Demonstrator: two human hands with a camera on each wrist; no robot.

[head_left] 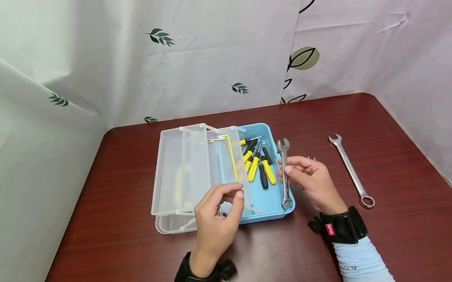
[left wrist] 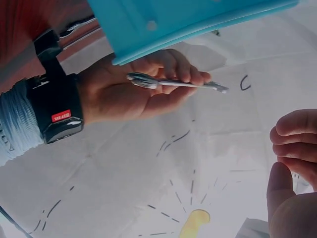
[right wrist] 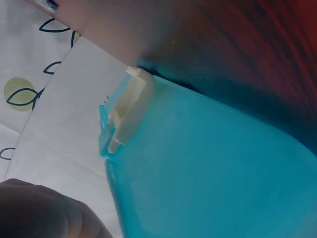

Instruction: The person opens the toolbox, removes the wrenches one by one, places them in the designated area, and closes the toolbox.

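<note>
**Short wrench held over the blue toolbox**

A clear plastic lid tray [head_left: 183, 174] is seen at the left of the light-blue plastic toolbox [head_left: 273, 203]. The left hand [head_left: 217, 217] is held loosely curled at the tray's near edge, nothing gripped. Yellow-handled screwdrivers [head_left: 259, 165] are kept inside. A short silver double-ended wrench [head_left: 284, 174] is pinched upright in the right hand [head_left: 313, 182] over the box's right rim. A long silver combination wrench [head_left: 351, 170] is left on the dark red wooden tabletop [head_left: 408, 212].
</note>
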